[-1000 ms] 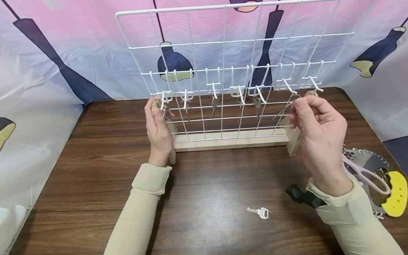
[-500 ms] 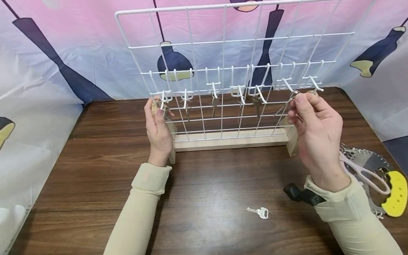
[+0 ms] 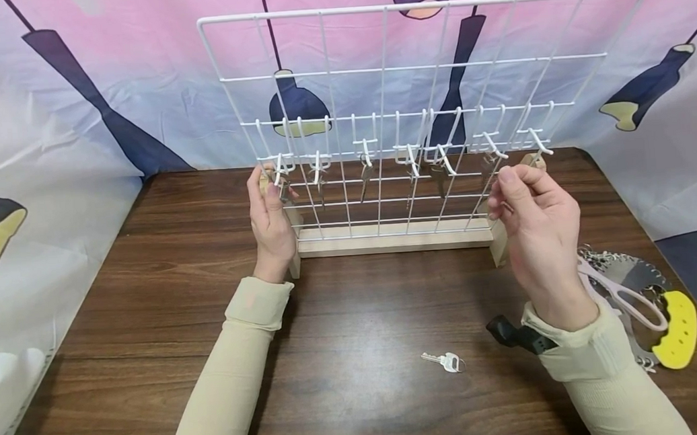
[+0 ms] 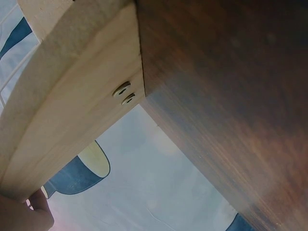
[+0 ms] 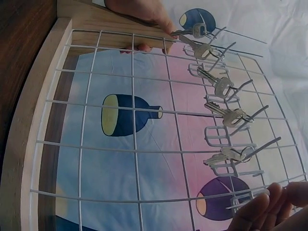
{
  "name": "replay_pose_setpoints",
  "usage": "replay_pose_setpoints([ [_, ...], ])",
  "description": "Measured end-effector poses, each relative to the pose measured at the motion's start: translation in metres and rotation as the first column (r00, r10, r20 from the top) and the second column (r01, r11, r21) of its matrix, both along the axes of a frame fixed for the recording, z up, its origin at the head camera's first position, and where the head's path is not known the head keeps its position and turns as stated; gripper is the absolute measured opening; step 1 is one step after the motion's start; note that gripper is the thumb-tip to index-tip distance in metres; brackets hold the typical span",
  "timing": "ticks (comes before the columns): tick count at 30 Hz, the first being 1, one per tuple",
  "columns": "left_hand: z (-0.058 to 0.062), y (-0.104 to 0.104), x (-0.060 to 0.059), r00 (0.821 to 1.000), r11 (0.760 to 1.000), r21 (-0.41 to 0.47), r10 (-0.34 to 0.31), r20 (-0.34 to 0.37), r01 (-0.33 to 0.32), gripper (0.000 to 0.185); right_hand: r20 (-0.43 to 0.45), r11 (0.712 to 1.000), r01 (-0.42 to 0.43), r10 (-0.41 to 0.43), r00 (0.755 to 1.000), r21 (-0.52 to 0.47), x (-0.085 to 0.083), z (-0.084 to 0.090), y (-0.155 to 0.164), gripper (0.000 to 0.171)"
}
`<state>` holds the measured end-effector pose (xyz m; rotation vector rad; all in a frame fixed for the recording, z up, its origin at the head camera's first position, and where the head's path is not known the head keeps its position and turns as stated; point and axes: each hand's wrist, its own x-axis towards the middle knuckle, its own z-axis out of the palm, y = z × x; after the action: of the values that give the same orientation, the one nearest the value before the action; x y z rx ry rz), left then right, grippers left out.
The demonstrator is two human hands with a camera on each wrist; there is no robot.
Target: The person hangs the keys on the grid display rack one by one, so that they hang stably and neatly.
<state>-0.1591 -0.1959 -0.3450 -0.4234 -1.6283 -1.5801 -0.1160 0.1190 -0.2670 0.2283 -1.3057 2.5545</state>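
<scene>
A white wire grid rack [image 3: 395, 244] on a wooden stand has a row of white hooks. Keys hang from several of them, among them a key [image 5: 222, 87] in the right wrist view. My left hand [image 3: 272, 226] grips the wooden side post [image 4: 72, 106] of the stand. At the rack's right side, a key [image 3: 490, 167] hangs below the second hook from the right. My right hand [image 3: 540, 231] is just beside this key, fingers loosely bent and thumb near the index finger. The rightmost hook [image 3: 539, 142] carries no key.
A loose silver key [image 3: 447, 361] with a small ring lies on the dark wooden table [image 3: 348, 393]. Right of the right forearm lie pink-handled scissors [image 3: 627, 296] and a metal piece with a yellow grip [image 3: 678, 330]. A patterned cloth [image 3: 150, 76] hangs behind.
The key that my right hand pinched by its ring now hangs from the second hook from the right. My right hand has shifted slightly left and let go; the left hand stays put.
</scene>
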Motion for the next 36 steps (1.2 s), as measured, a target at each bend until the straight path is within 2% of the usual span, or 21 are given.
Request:
replay_pose_setpoints([
  [2, 0.0, 0.0, 0.0, 1.0, 1.0, -0.001, 0.0, 0.004, 0.0, 0.033, -0.009, 0.999, -0.017, 0.017, 1.0, 0.05, 0.004, -0.001, 0.001, 0.009],
  [5, 0.0, 0.0, 0.0, 1.0, 1.0, -0.005, 0.001, 0.007, -0.001, 0.033, -0.027, 0.976, -0.022, 0.028, 0.999, 0.215, 0.012, -0.002, 0.002, 0.006],
  [7, 0.0, 0.0, 0.001, 1.0, 1.0, -0.01, 0.005, 0.008, -0.005, 0.032, -0.041, 0.927, -0.021, 0.039, 0.998, 0.375, 0.018, -0.003, 0.003, 0.005],
  [8, 0.0, -0.001, 0.001, 1.0, 1.0, -0.012, 0.01, 0.009, -0.01, 0.033, -0.046, 0.885, -0.024, 0.052, 0.998, 0.465, 0.02, -0.004, 0.004, 0.004],
  [9, 0.0, -0.001, 0.001, 1.0, 1.0, -0.015, 0.017, 0.009, -0.017, 0.033, -0.05, 0.826, -0.033, 0.074, 0.996, 0.562, 0.023, -0.006, 0.005, 0.004],
  [10, 0.0, -0.001, 0.001, 1.0, 1.0, -0.016, 0.02, 0.011, -0.02, 0.033, -0.05, 0.749, -0.046, 0.106, 0.993, 0.661, 0.026, -0.007, 0.006, 0.004],
  [11, 0.0, -0.001, 0.001, 1.0, 0.999, -0.019, 0.026, 0.013, -0.026, 0.033, -0.039, 0.659, -0.068, 0.147, 0.988, 0.749, 0.028, -0.01, 0.007, 0.005],
  [13, 0.0, -0.001, 0.001, 0.999, 0.999, -0.019, 0.032, 0.016, -0.031, 0.033, 0.007, 0.443, -0.121, 0.251, 0.968, 0.888, 0.033, -0.018, 0.009, 0.006],
  [14, 0.0, -0.002, 0.002, 0.999, 0.999, -0.02, 0.031, 0.018, -0.031, 0.033, 0.04, 0.309, -0.136, 0.299, 0.953, 0.941, 0.036, -0.022, 0.01, 0.008],
  [16, 0.0, -0.002, 0.002, 1.0, 1.0, -0.02, 0.024, 0.02, -0.024, 0.033, 0.093, 0.034, -0.114, 0.372, 0.924, 0.993, 0.042, -0.032, 0.011, 0.016],
  [17, 0.0, -0.001, 0.001, 1.0, 0.999, -0.024, 0.024, 0.019, -0.023, 0.033, 0.119, -0.078, -0.095, 0.4, 0.909, 0.992, 0.045, -0.038, 0.012, 0.021],
  [18, 0.0, -0.001, 0.001, 1.0, 0.999, -0.026, 0.021, 0.019, -0.02, 0.034, 0.132, -0.174, -0.062, 0.427, 0.895, 0.983, 0.048, -0.044, 0.012, 0.024],
  [19, 0.0, -0.001, 0.001, 1.0, 0.999, -0.03, 0.02, 0.019, -0.019, 0.034, 0.141, -0.254, -0.025, 0.449, 0.883, 0.967, 0.05, -0.049, 0.013, 0.028],
  [20, 0.0, -0.001, 0.001, 1.0, 0.999, -0.032, 0.019, 0.017, -0.018, 0.034, 0.141, -0.323, 0.018, 0.462, 0.875, 0.946, 0.053, -0.055, 0.013, 0.031],
  [21, 0.0, -0.001, 0.001, 1.0, 0.999, -0.033, 0.02, 0.016, -0.019, 0.034, 0.141, -0.369, 0.052, 0.477, 0.867, 0.928, 0.055, -0.06, 0.014, 0.034],
  [22, 0.0, -0.001, 0.001, 1.0, 0.999, -0.034, 0.021, 0.014, -0.02, 0.034, 0.151, -0.4, 0.066, 0.487, 0.86, 0.914, 0.056, -0.064, 0.015, 0.037],
  [23, 0.0, -0.001, 0.001, 1.0, 0.999, -0.033, 0.019, 0.013, -0.019, 0.034, 0.159, -0.417, 0.074, 0.498, 0.852, 0.906, 0.057, -0.068, 0.015, 0.039],
  [26, 0.0, -0.001, 0.0, 1.0, 0.999, -0.035, 0.018, 0.014, -0.017, 0.034, 0.177, -0.449, 0.085, 0.51, 0.842, 0.89, 0.06, -0.077, 0.017, 0.045],
  [28, 0.001, -0.001, 0.0, 1.0, 0.999, -0.033, 0.015, 0.013, -0.015, 0.034, 0.188, -0.45, 0.076, 0.514, 0.837, 0.89, 0.061, -0.08, 0.019, 0.045],
  [36, 0.001, -0.001, 0.002, 0.999, 0.999, -0.039, 0.028, 0.027, -0.027, 0.035, 0.184, -0.423, 0.068, 0.527, 0.83, 0.903, 0.063, -0.086, 0.024, 0.04],
])
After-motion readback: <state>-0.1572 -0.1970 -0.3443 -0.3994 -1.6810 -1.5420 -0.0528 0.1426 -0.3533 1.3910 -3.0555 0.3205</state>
